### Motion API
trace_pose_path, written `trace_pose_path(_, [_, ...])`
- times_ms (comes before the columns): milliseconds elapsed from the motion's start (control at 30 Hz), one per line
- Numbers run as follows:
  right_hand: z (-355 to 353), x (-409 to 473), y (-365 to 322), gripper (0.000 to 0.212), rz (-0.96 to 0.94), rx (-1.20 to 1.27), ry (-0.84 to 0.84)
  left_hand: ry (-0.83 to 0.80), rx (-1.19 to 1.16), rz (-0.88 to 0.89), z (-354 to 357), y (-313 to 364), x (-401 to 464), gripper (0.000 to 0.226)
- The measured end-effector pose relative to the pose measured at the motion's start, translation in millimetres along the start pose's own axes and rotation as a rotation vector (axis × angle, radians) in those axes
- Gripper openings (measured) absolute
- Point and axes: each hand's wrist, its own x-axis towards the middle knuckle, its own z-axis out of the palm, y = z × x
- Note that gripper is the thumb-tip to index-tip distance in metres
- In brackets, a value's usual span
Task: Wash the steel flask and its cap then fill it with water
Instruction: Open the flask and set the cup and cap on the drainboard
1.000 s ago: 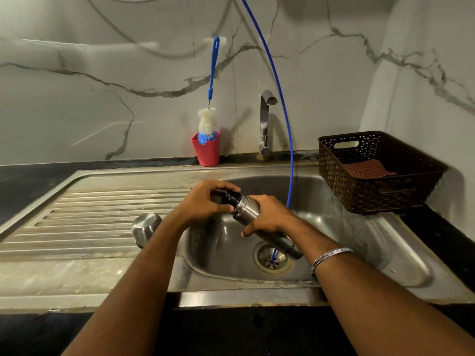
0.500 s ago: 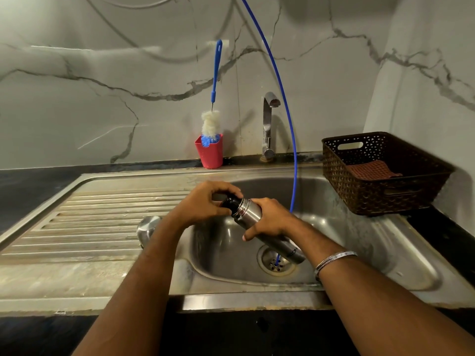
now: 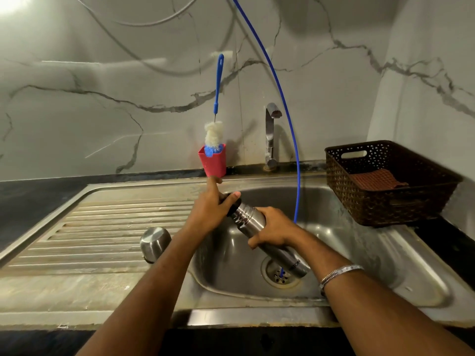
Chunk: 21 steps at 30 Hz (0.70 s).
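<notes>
Marble-patterned wall panels back a steel sink (image 3: 385, 265) with a ribbed draining board (image 3: 102, 227) on its left side. A tap (image 3: 270, 134) stands at the rear, a thin blue hose (image 3: 290, 140) curves down from above into the drain (image 3: 279, 274), and a bottle brush (image 3: 217, 106) sits in a red cup (image 3: 213, 163). A brown basket (image 3: 385, 201) with a cloth (image 3: 375, 179) rests on the right.

Over the basin, the steel flask (image 3: 267, 235) lies tilted, mouth end up and to the left. The right hand (image 3: 273, 228) wraps its fingers around the body. The left hand (image 3: 209, 214) pinches the black stopper (image 3: 232, 205) at the neck, index finger sticking out; this looks like unscrewing. A steel cap (image 3: 155, 242) lies on its side on the draining board, near the basin's edge.

Several slips seem possible. If the stopper comes free suddenly, it may drop into the basin and roll toward the drain. Any liquid left inside could spill, since the flask is tilted. A wet, smooth steel body can slide through a one-handed grip and knock against the sink. The cap, lying on its round side so close to the basin, could be nudged in by the left forearm. The flask's base is just beside the hose and could snag it.
</notes>
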Motion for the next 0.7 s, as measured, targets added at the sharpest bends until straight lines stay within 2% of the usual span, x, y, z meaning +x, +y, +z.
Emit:
trace_pose_path(67, [-2,0,2,0.070,0.004,0.009,0.062,0.072,0.071,0.038,-18,8,6,0.059])
trace_pose_path(133, [-2,-1,2,0.072,0.007,-0.003,0.105,0.076,0.218,0.047,-41,6,11,0.057])
trace_pose_path(233, [-2,-1,0,0.077,0.035,-0.014,0.124,-0.068,0.373,-0.028,-74,-12,19,0.057])
trace_pose_path(300, [-3,-1,-1,0.074,0.049,-0.009,0.129,-0.137,0.354,-0.071,-87,-26,21,0.062])
trace_pose_path(467, [-3,-2,-5,0.069,0.060,-0.028,0.137,-0.126,0.404,-0.136,-98,-55,19,0.068])
trace_pose_path(600, [-2,-3,-5,0.070,0.068,-0.036,0.123,-0.204,0.493,-0.188,-98,-68,17,0.072])
trace_pose_path(700, [-3,-2,-3,0.071,0.106,-0.039,0.149,-0.266,0.653,-0.195,-98,-64,15,0.080])
